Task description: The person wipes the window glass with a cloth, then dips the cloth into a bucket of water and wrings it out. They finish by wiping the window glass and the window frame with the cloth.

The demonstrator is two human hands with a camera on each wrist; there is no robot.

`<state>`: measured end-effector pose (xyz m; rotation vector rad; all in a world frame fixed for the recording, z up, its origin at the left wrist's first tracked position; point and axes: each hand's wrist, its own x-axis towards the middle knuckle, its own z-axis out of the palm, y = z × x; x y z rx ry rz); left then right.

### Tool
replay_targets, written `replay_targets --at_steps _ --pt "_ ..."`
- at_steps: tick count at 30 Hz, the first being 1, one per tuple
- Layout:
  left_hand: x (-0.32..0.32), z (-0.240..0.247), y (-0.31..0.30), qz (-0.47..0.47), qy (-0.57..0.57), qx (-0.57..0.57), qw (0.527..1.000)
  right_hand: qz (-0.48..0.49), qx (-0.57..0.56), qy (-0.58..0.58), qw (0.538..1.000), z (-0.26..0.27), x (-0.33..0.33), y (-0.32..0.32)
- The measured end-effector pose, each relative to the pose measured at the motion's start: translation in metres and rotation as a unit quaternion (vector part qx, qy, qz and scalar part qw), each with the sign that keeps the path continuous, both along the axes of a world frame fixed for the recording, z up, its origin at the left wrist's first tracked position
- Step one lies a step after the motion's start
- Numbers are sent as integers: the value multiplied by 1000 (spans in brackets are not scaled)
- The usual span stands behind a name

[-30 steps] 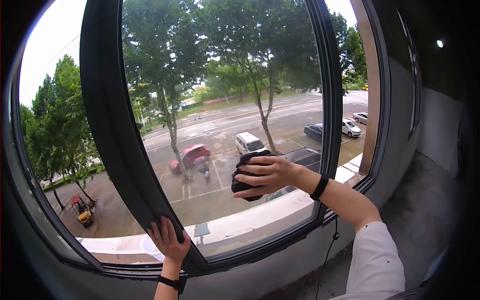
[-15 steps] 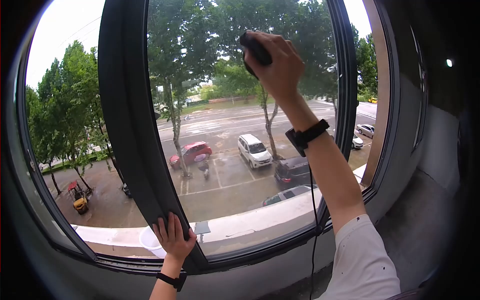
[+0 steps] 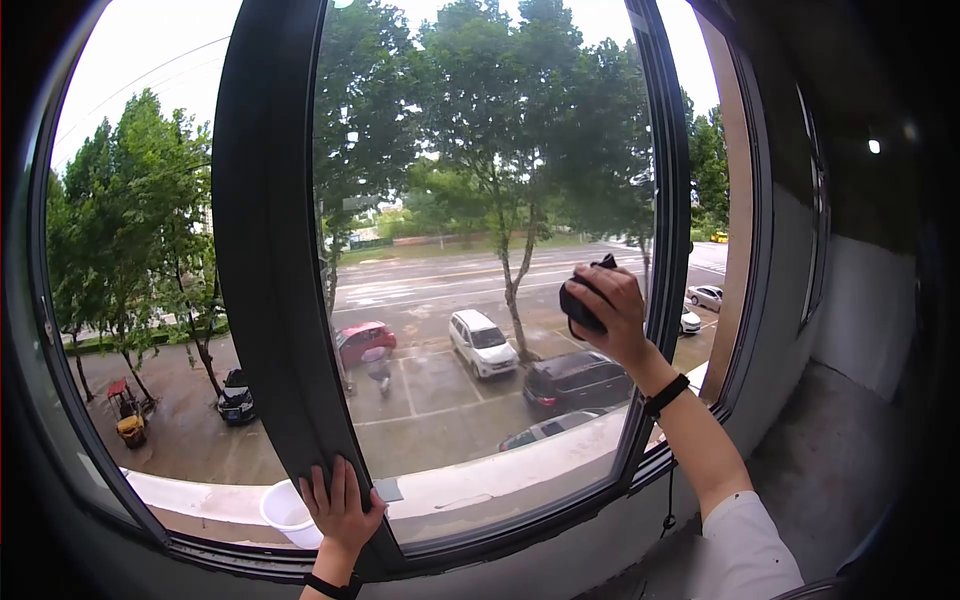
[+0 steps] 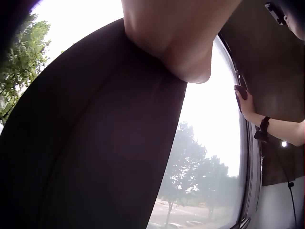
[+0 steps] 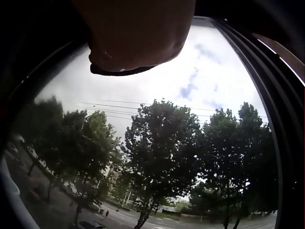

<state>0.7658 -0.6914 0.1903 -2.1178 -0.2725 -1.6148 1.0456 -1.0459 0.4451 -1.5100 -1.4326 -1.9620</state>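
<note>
My right hand [image 3: 622,315] grips a bunched black cloth [image 3: 583,303] at the window pane [image 3: 430,270], low toward its right edge. The fingers curve over the cloth. In the right wrist view the hand [image 5: 138,33] covers most of the cloth, and only a dark edge [image 5: 121,73] shows below it. Low on the thick dark window frame post [image 3: 275,250], my left hand [image 3: 342,508] rests with its fingers extended upward and the thumb out to the side. From the left wrist, the right hand [image 4: 247,104] appears farther off with the cloth.
A white bucket [image 3: 285,510] stands on the outer ledge behind the post, left of my left hand. A small grey piece [image 3: 388,490] lies on the pale ledge [image 3: 500,475]. A dark cord [image 3: 669,510] hangs below my right arm. Parked cars and trees show beyond the glass.
My right hand with the cloth went from the pane's lower middle up high, then came down to the lower right. The left hand stays on the post while the view shifts.
</note>
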Motion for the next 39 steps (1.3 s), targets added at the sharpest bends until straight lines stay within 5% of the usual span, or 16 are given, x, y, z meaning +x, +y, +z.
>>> replay_targets --at_steps 5,9,13,16,20,21,23,26,28,30,32,34,36,37,39 --pt "0 2 -4 -4 -9 -7 1000 2 305 30 952 145 42 13" --pt "-1 3 -2 -2 -11 5 1000 67 297 -6 952 217 3 71" --pt "-1 -1 2 3 -7 3 1000 106 45 -92 989 175 -74 141" --pt "1 -6 6 6 -7 13 1000 214 -169 -179 945 90 -91 180" --pt "0 -6 8 4 7 12 1000 267 -351 3 897 7 -78 140" --pt "1 -6 6 5 0 10 1000 264 -328 27 907 8 -66 122" --pt "1 -4 4 10 -7 18 1000 166 -272 -128 939 39 -39 78" --pt "2 -1 2 13 -15 31 999 102 -37 -61 992 102 -4 29" --pt "2 1 0 11 -21 29 999 105 198 35 974 156 22 20" --pt "2 0 0 10 -22 24 999 166 283 133 935 215 40 21" --pt "1 2 -1 7 -18 14 1000 169 239 152 944 249 15 41" --pt "0 3 0 12 -27 15 999 303 163 122 931 271 -27 82" --pt "1 1 0 6 -22 14 1000 282 18 -21 959 308 -7 127" --pt "2 0 0 4 -23 11 1000 142 85 44 985 270 -73 137" --pt "5 3 -1 2 -23 8 1000 219 -47 -19 974 238 -94 176"
